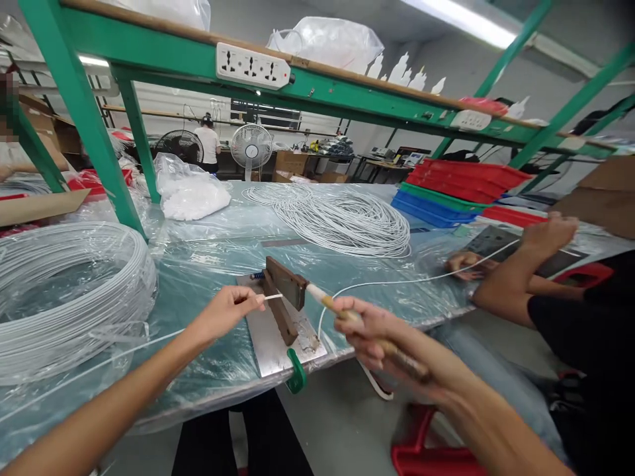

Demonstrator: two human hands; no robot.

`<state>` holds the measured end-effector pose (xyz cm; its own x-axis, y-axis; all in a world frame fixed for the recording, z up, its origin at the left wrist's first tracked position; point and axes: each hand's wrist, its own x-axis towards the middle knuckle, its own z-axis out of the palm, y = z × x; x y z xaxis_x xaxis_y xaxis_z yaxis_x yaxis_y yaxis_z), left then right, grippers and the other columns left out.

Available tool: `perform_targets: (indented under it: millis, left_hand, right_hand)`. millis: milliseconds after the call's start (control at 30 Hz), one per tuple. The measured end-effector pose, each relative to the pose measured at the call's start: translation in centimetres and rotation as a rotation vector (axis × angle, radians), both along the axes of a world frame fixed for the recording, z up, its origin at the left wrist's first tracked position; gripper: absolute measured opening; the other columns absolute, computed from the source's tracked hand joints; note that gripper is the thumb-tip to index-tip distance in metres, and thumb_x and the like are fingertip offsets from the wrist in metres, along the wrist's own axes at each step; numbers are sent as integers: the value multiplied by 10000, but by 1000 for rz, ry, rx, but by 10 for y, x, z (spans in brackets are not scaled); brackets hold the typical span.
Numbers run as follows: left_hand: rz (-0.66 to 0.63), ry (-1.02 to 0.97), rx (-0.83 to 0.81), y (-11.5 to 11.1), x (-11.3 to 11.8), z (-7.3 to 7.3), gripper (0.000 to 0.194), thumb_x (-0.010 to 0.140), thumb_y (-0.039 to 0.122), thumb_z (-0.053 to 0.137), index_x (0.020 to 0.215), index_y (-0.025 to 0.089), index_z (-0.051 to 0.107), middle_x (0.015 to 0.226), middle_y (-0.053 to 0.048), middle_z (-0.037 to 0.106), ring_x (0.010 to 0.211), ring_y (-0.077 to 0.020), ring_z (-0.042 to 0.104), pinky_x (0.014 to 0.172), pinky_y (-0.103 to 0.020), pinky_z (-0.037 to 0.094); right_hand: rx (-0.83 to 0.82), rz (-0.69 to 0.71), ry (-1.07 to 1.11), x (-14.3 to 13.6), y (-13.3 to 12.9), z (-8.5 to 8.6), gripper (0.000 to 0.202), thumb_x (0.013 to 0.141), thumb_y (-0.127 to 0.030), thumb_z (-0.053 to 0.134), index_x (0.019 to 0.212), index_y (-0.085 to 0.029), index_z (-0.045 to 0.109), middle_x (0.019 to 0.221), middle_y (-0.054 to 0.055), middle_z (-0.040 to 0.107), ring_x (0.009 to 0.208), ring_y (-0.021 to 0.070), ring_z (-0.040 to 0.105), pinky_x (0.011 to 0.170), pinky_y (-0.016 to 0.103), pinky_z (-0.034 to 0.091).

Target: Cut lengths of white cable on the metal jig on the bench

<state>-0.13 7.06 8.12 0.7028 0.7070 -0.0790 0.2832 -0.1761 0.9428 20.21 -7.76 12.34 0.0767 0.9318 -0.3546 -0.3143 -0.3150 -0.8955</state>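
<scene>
Pinched between the fingers of my left hand (pixel 238 305) is a thin white cable (pixel 273 297), its short end reaching toward a brown metal block. My right hand (pixel 364 327) is wrapped round a wooden-handled tool (pixel 320 295), whose white and tan end meets the raised rusty block (pixel 288 281). Below it a rusty bar (pixel 282 314) lies across a metal plate (pixel 262 350) at the table's front edge. A green clamp (pixel 296 371) grips the plate's front. Part of the tool is hidden by my right fingers.
A large white cable coil (pixel 74 291) lies at the left, and another loose coil (pixel 347 221) farther back. Stacked red and blue trays (pixel 456 188) stand at the back right. At the right, a person's hands (pixel 548 233) hold a white cable. A green shelf frame (pixel 173 49) crosses above.
</scene>
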Motion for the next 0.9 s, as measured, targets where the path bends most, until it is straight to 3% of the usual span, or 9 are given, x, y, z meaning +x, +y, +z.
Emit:
perform_targets:
  millis: [100, 167, 233, 367, 500, 633, 767, 900]
  left_hand:
    - [-23, -26, -60, -16, -18, 10, 407, 747, 551, 499, 718, 170, 638, 607, 14, 392, 589, -112, 301, 562, -228, 215]
    - [-23, -52, -110, -26, -25, 12, 400, 748, 554, 507, 740, 175, 637, 622, 15, 390, 607, -115, 306, 572, -225, 221]
    - [-8, -84, -142, -34, -30, 10, 404, 743, 559, 518, 757, 173, 636, 642, 15, 394, 630, -117, 314, 589, -224, 230]
    - [41, -121, -189, -43, -38, 3, 481, 703, 613, 533, 770, 147, 631, 619, 21, 364, 615, -112, 291, 578, -225, 216]
    - [90, -151, -228, -45, -47, -1, 572, 639, 678, 551, 769, 127, 627, 600, 19, 389, 583, -104, 293, 550, -225, 208]
    - [101, -208, -264, -45, -52, 3, 555, 640, 673, 567, 745, 130, 611, 574, 23, 413, 562, -96, 336, 553, -218, 250]
    - [123, -278, -275, -40, -50, 9, 535, 650, 658, 577, 746, 132, 594, 538, 36, 407, 520, -84, 342, 537, -214, 267]
    - [215, -361, -218, -33, -45, 17, 514, 675, 643, 559, 750, 136, 593, 535, 31, 416, 525, -95, 356, 553, -223, 294]
  right_hand:
    - [117, -34, 103, 5, 33, 35, 119, 749, -267, 566, 817, -184, 515, 732, 10, 487, 527, 64, 436, 509, 167, 415]
    - [183, -39, 131, 9, 64, 54, 237, 844, -412, 442, 879, -186, 508, 768, 40, 515, 601, 100, 501, 568, 194, 458]
    - [249, -6, 131, 12, 102, 70, 402, 857, -548, 358, 974, -186, 488, 790, 61, 536, 673, 135, 547, 608, 225, 479]
    - [256, 33, 6, 15, 186, 85, 525, 826, -624, 352, 1112, -189, 419, 842, 89, 577, 748, 172, 593, 626, 258, 486]
    - [150, -1, -165, 10, 252, 81, 571, 855, -569, 373, 1276, -193, 285, 945, 117, 611, 775, 166, 610, 632, 255, 465]
    - [91, -25, -286, 2, 287, 64, 550, 889, -486, 397, 1326, -180, 264, 1023, 130, 612, 866, 183, 601, 737, 326, 449]
    - [157, -76, -415, -8, 297, 45, 448, 881, -391, 483, 1253, -150, 418, 1073, 98, 577, 900, 191, 580, 807, 389, 442]
    - [328, -165, -508, -14, 270, 35, 464, 862, -230, 503, 1301, -175, 364, 983, 56, 596, 815, 133, 574, 761, 282, 439]
